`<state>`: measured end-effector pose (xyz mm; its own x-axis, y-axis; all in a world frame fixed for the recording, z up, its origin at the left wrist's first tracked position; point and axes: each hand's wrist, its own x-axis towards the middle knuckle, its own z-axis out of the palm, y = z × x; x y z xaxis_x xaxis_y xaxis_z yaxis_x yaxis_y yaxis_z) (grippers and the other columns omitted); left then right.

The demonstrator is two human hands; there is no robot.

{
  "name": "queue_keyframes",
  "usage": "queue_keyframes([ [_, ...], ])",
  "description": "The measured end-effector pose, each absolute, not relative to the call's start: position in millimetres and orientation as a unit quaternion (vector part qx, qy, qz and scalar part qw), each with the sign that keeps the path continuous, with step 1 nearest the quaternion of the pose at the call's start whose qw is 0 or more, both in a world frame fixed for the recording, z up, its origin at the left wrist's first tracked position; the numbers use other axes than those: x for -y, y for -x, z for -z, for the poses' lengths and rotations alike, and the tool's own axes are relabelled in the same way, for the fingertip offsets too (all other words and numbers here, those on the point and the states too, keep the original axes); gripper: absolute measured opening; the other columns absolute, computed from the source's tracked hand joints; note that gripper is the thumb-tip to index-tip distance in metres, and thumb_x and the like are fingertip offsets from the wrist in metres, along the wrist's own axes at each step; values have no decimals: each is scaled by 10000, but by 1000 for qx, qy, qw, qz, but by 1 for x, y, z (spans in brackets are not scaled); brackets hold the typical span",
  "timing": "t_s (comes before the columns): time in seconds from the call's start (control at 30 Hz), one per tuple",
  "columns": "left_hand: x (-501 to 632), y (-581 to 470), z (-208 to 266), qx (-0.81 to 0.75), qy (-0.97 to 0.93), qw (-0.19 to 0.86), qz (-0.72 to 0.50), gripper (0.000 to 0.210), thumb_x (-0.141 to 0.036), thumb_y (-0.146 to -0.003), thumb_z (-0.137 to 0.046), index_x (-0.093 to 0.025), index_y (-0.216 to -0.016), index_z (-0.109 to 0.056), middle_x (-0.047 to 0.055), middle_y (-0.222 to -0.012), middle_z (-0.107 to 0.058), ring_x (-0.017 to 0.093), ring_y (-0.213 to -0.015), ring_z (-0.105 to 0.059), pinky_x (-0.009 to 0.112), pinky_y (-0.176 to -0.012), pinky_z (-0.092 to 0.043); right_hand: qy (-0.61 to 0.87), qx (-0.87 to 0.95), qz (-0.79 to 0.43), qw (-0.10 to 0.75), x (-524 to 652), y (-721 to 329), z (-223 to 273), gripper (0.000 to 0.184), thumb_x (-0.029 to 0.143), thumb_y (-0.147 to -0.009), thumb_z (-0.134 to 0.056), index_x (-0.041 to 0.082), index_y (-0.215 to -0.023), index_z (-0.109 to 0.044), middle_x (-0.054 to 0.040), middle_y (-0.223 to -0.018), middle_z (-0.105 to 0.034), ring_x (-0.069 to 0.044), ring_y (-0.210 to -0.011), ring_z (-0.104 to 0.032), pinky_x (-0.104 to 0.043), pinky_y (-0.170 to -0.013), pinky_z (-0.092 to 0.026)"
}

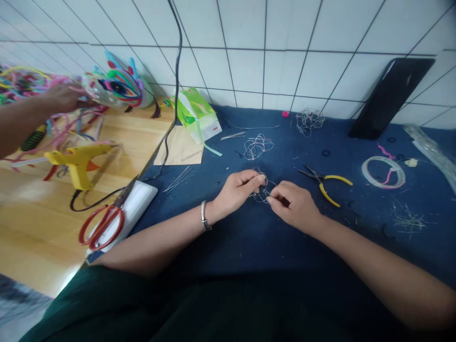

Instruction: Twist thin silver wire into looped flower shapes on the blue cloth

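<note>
My left hand (238, 190), a silver bracelet (205, 216) at its wrist, pinches a small bent-wire piece (262, 194) between thumb and fingers. On the other side, my right hand (292, 203) is closed with thumb and index finger on the same wire at its lower right. Part of the wire is hidden behind my fingers. Just beyond my hands lies another loose tangle of wire (258, 146) on the dark blue cloth (228, 247). Right of my right hand rest pliers with yellow handles (326, 183), their jaws apart.
Left: another person's hand (66, 99) by colourful craft pieces, a yellow glue gun (80, 161), red-handled scissors (105, 225) on a white power strip (144, 199). Back: a green packet (197, 111), a wire bundle (309, 122), a leaning black phone (392, 97). Right: a wire spool (365, 173), wire clippings (409, 221).
</note>
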<state>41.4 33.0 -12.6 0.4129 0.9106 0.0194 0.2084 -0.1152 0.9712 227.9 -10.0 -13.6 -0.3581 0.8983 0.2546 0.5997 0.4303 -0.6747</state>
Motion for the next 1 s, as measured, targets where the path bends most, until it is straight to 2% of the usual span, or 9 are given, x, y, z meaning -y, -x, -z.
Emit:
queue_keyframes([
  [0.33, -36, -38, 14, -422, -660, 482, -391, 322, -376, -905, -509, -164, -703, -645, 29, -717, -651, 125, -759, -601, 264, -780, -459, 480, 776, -260, 316, 9, -229, 9, 137, 220, -841, -552, 184, -710, -568, 8, -675, -521, -105, -612, -478, -253, -594, -385],
  [0.5, -37, -36, 13, -426, -671, 469, -385, 293, -377, -902, -518, -170, -742, -652, 21, -701, -647, 113, -699, -580, 255, -725, -450, 525, 717, -308, 339, 7, -230, 3, 169, 261, -848, -559, 191, -694, -558, 14, -668, -533, -106, -604, -483, -260, -592, -402],
  [0.67, -35, -36, 10, -412, -700, 462, -356, 298, -368, -907, -512, -159, -735, -636, 13, -678, -615, 101, -657, -548, 245, -676, -430, 551, 644, -378, 372, 5, -231, 1, 84, 291, -825, -589, 213, -835, -560, 15, -729, -571, -114, -635, -519, -262, -606, -447],
  [0.8, -33, -39, 9, -377, -736, 456, -329, 317, -339, -917, -498, -147, -694, -616, 12, -674, -596, 96, -650, -540, 240, -658, -423, 538, 642, -408, 364, 5, -227, 4, 216, 278, -776, -636, 223, -966, -549, 0, -808, -616, -129, -686, -573, -269, -628, -478],
  [0.9, -33, -41, 10, -344, -755, 461, -316, 322, -319, -922, -489, -145, -679, -609, 8, -654, -582, 93, -630, -536, 235, -635, -422, 542, 656, -385, 358, 6, -224, 7, 227, 270, -750, -660, 225, -950, -562, 6, -798, -619, -122, -654, -572, -264, -610, -469],
  [1.0, -31, -43, 10, -325, -765, 464, -306, 331, -312, -926, -481, -147, -667, -605, 15, -662, -591, 97, -645, -550, 238, -647, -435, 547, 671, -356, 352, 6, -222, 8, 116, 250, -768, -643, 220, -871, -599, 10, -774, -630, -118, -654, -572, -265, -631, -461],
])
